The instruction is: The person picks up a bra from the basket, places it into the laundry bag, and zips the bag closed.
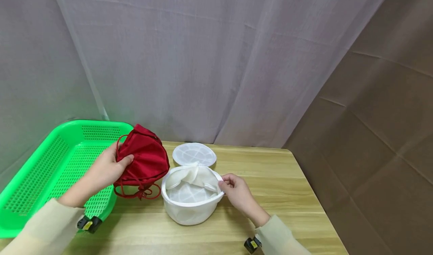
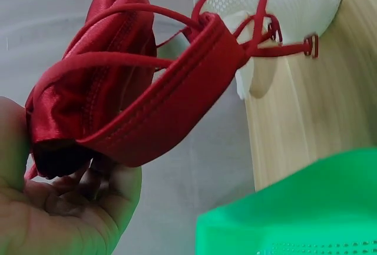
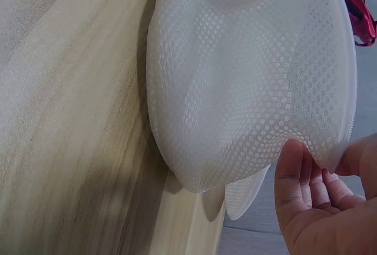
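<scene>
My left hand [image 1: 107,166] grips a folded red bra [image 1: 144,158], thumb on top, holding it up between the green basket and the white bag. Thin straps and a small hook dangle from the bra [image 2: 159,90] in the left wrist view. A white mesh laundry bag [image 1: 189,212] stands on the table with its mouth open upward; some white fabric is bunched inside at the back. At the bag's right rim my right hand [image 1: 238,192] pinches the edge. The right wrist view shows thumb and fingers on the zippered rim of the mesh bag [image 3: 235,90].
A green perforated basket [image 1: 76,144] stands at the left, under my left forearm. Behind the bag lies its round mesh lid [image 1: 194,154]. The wooden table [image 1: 270,179] ends at a grey curtain [image 1: 189,67] behind and a brown cloth [image 1: 379,134] at the right.
</scene>
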A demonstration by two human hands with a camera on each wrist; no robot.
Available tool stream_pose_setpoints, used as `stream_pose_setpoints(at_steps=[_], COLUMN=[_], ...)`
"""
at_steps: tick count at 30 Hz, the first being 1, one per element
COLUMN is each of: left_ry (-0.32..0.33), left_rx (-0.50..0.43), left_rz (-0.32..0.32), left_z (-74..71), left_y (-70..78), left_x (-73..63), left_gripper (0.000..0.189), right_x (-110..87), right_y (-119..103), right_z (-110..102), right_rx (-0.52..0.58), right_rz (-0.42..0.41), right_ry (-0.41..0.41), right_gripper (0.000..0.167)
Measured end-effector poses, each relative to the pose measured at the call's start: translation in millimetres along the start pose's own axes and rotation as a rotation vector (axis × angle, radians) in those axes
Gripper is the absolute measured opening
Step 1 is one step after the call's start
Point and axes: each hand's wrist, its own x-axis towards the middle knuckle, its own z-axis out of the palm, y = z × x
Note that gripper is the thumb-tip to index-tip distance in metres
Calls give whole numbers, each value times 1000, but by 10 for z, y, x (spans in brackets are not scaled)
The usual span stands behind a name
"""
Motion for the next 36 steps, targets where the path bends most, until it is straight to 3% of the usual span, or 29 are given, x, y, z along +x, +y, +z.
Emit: stream_pose_setpoints(at_steps=[25,36], left_ry=[-50,-52], left_rx=[-60,-38], left_rz=[19,32], left_z=[367,475], left_y=[83,105], left_x=[-13,27], left_gripper=[27,37], right_x=[-15,-7], right_y=[37,43], right_z=[11,19], right_rx=[-62,-58], right_rz=[-19,-35], right_ry=[-11,7], right_gripper=[14,13])
